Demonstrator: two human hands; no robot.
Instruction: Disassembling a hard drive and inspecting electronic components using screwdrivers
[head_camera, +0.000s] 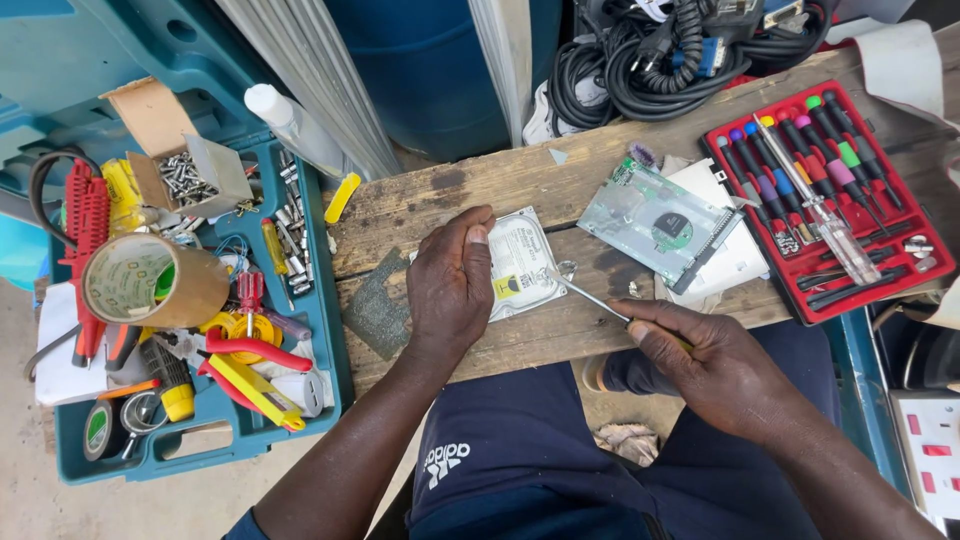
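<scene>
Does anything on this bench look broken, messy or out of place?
Yes. A second drive lies upside down with its circuit side up, on white paper. The teal toolbox is a jumble of tools, tape and a torn box of screws. The left hand presses a hard drive; the right hand holds a screwdriver.

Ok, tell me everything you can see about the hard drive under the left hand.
The hard drive is a flat, rectangular metal unit with a silvery casing and a white label with a small yellow patch. It lies flat on the wooden plank, slightly skewed. The left hand presses down on its left part, hiding that side. The right hand holds a thin screwdriver whose tip meets the drive's right edge. Its screws are too small to make out.
</scene>
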